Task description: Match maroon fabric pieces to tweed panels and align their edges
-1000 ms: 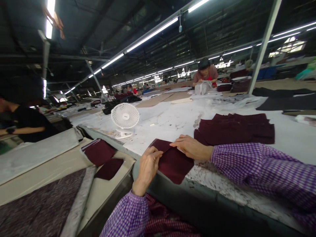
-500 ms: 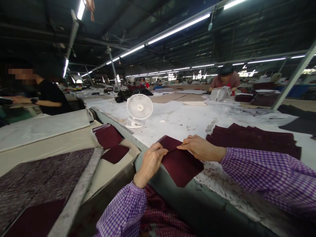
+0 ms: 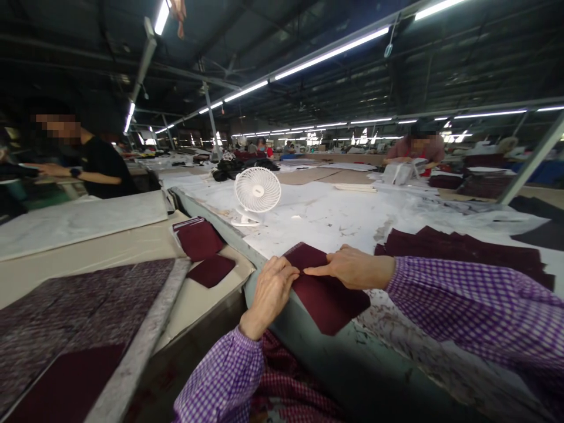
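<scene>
No text, brand or number is showing legibly. A small mark is sitting on the hub of the white fan, too tiny to read; nearer than the white fan, maroon cloth is bearing faint, unreadable edge marks.

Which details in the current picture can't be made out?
All in the head view:
Cloth edge under the left hand: covered by its fingers.
Near edge of the maroon stack: hidden by the right sleeve.
Mottled fabric, left end: cut off by the picture edge.
Label on the white fan: too small.
</scene>
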Motion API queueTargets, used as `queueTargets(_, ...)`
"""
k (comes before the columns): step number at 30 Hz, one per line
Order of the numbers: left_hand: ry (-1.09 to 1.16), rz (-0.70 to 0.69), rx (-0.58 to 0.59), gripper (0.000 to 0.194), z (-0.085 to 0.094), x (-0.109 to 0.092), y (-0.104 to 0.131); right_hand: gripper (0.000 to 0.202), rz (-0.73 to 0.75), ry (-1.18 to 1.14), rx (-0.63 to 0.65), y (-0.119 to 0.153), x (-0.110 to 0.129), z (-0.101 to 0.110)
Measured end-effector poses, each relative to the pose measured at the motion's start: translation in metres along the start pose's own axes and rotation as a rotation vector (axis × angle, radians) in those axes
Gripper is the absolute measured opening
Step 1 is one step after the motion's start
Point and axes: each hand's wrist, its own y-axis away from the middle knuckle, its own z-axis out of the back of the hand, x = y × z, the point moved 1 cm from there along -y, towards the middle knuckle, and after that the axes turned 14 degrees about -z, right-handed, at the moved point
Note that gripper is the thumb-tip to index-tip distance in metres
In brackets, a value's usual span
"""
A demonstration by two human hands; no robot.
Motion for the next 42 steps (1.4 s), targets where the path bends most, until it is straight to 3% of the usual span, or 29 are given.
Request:
queueTargets(7,0.162,0.124,-0.154,0.014,0.006,0.001,0.010,0.072,0.011,0.066,0.051,0.000,0.006,0.010)
queueTargets(11,0.161,0.158,-0.143,0.010,0.004,-0.003,0.010,0.073,0.025,0.094,0.064,-0.003,0.006,0.013)
queueTargets(16,-0.122,-0.074,-0.068,0.022,0.001,-0.007,0.016,0.076,0.084,0.097,0.082,-0.007,0.005,0.017)
queueTargets(18,-0.158,-0.098,-0.071,0.023,0.000,-0.007,0.018,0.074,0.082,0.093,0.049,-0.007,0.004,0.014)
queueTargets(21,-0.115,-0.007,-0.125,0.022,-0.001,-0.005,0.015,0.066,0.031,0.072,-0.051,-0.005,0.000,-0.001)
queueTargets(27,-0.087,0.003,-0.068,0.021,-0.004,-0.005,-0.001,0.052,-0.121,-0.044,-0.250,0.003,-0.017,-0.030)
queueTargets(29,-0.079,0.005,-0.050,0.020,-0.006,-0.005,-0.006,0.046,-0.150,-0.120,-0.227,0.004,-0.028,-0.031)
queueTargets(32,-0.078,0.015,-0.031,0.020,-0.007,-0.003,-0.009,0.038,-0.082,-0.365,-0.081,0.000,-0.050,-0.031)
queueTargets(35,-0.094,0.000,-0.003,0.021,-0.006,-0.001,-0.009,0.038,-0.233,-0.610,-0.046,-0.008,-0.074,-0.034)
queueTargets(38,-0.117,-0.025,0.020,0.020,-0.006,0.000,-0.010,0.035,-0.447,-0.686,-0.195,-0.015,-0.078,-0.033)
queueTargets(40,-0.130,-0.029,0.027,0.019,-0.005,0.000,-0.011,0.031,-0.339,-0.704,-0.275,-0.018,-0.061,-0.026)
queueTargets(42,-0.133,-0.020,0.030,0.020,-0.006,0.000,-0.011,0.031,-0.091,-0.701,-0.300,-0.018,-0.034,-0.019)
